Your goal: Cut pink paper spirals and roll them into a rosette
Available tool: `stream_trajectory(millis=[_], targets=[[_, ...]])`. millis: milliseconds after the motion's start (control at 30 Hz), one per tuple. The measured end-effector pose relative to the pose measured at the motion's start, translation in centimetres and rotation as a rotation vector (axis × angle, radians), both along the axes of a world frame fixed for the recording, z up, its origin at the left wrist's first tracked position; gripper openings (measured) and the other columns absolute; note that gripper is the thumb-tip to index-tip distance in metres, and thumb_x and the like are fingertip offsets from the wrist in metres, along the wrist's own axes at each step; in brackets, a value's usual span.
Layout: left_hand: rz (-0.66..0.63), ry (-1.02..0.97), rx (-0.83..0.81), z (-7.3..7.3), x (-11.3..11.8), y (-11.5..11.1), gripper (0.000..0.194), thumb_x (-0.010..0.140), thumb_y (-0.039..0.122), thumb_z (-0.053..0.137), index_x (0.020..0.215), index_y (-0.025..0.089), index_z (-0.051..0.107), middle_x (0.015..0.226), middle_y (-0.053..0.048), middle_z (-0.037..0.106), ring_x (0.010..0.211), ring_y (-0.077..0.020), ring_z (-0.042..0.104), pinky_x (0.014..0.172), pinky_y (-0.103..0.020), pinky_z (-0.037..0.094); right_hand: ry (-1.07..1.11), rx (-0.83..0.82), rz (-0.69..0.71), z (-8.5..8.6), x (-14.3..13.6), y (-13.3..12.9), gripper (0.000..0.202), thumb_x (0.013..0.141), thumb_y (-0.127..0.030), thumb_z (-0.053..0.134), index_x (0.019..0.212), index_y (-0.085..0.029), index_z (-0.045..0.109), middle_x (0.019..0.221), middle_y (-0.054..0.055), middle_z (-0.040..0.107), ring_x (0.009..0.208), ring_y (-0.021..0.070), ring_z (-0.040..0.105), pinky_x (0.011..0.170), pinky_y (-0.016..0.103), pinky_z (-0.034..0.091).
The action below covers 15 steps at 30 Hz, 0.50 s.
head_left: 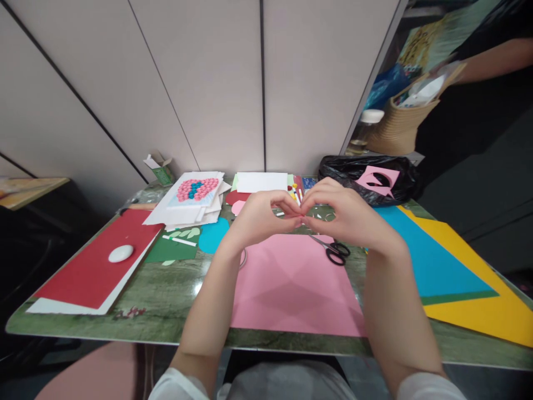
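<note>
My left hand (264,214) and my right hand (335,205) meet at their fingertips above the far part of a pink paper sheet (295,289). The fingers of each hand curve round to the thumb in a pinch. A hint of red shows where the tips join, too small to name. Black-handled scissors (336,253) lie at the sheet's upper right corner, below my right hand. To the left of my left wrist is a blue paper piece (212,236), beside green paper (177,250) that bears a white pen (179,240).
On the left, a white oval object (120,254) rests on red paper (83,272). Behind stands a stack of white sheets with a pink-and-blue dotted picture (195,190). Blue paper (433,255) and yellow paper (491,294) lie right, near a black bag (339,169). Another person's arm (499,60) reaches a woven basket (397,128).
</note>
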<state>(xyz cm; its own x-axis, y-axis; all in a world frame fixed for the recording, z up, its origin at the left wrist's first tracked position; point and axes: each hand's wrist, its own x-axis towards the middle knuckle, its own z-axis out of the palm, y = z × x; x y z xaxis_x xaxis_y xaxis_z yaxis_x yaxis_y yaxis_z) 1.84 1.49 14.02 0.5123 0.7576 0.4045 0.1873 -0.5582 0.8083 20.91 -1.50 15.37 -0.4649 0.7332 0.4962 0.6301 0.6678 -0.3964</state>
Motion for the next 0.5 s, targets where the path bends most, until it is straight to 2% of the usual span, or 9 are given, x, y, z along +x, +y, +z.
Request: stream_trajectory(millis=[167,333,433,500], targets=[[0.087,0.0,0.069,0.03,0.09,-0.15,0.01,0.067,0.017,0.068,0.077,0.02,0.066,0.078,-0.003,0.069,0.073,-0.014,0.064,0.072,-0.028,0.05,0.02,0.084,-0.034,-0.3,-0.12,0.27,0.002,0.078,-0.025,0.065,0.078,-0.026,0.067,0.083,0.001,0.069,0.089,0.0213,0.056,0.084,0.04,0.043],[0.167,-0.023,0.106,-0.2,0.27,-0.25,0.013,0.069,0.018,0.068,0.081,0.02,0.067,0.08,-0.002,0.071,0.072,-0.0135,0.064,0.067,-0.027,0.049,0.028,0.15,-0.077,-0.71,-0.14,0.6,0.003,0.078,-0.023,0.067,0.08,-0.025,0.067,0.087,0.001,0.07,0.09,0.0211,0.055,0.084,0.039,0.043],[0.21,-0.09,0.119,-0.21,0.42,-0.19,0.006,0.072,0.025,0.07,0.076,0.021,0.07,0.078,-0.002,0.072,0.073,-0.0147,0.065,0.068,-0.027,0.048,0.07,0.202,-0.143,-0.67,-0.22,0.6,0.005,0.077,-0.021,0.067,0.08,-0.025,0.067,0.086,0.001,0.07,0.089,0.021,0.056,0.082,0.039,0.043],[0.218,-0.14,0.102,-0.17,0.51,-0.13,0.009,0.073,0.031,0.07,0.074,0.022,0.072,0.077,-0.003,0.072,0.075,-0.0156,0.065,0.068,-0.028,0.049,0.108,0.238,-0.184,-0.58,-0.3,0.56,0.004,0.078,-0.022,0.067,0.08,-0.025,0.067,0.084,0.001,0.07,0.089,0.0211,0.056,0.081,0.039,0.043]])
